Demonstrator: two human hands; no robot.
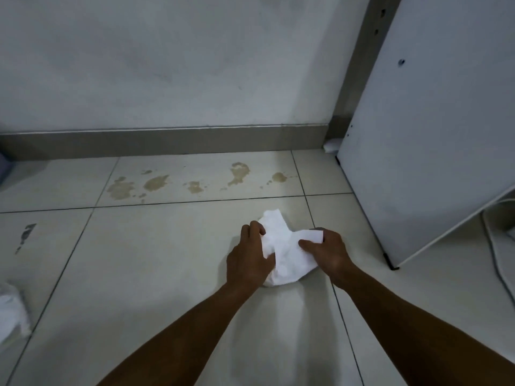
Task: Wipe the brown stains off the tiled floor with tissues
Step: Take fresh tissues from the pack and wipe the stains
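Several brown stains (pixel 156 183) spread in a row across one pale floor tile (pixel 195 218) close to the wall's skirting; the rightmost blot (pixel 279 177) lies near the tile joint. A crumpled white tissue (pixel 284 254) is held low over the tile in front of that row. My left hand (pixel 248 260) grips its left side, thumb on top. My right hand (pixel 328 253) pinches its right corner. The tissue and both hands are well short of the stains.
A white panel (pixel 418 135) leans at the right, its black foot (pixel 394 267) on the floor and a white cable (pixel 498 246) beyond it. White crumpled material (pixel 11 310) lies at the left edge. A dark grey smear (pixel 26 234) marks a left tile.
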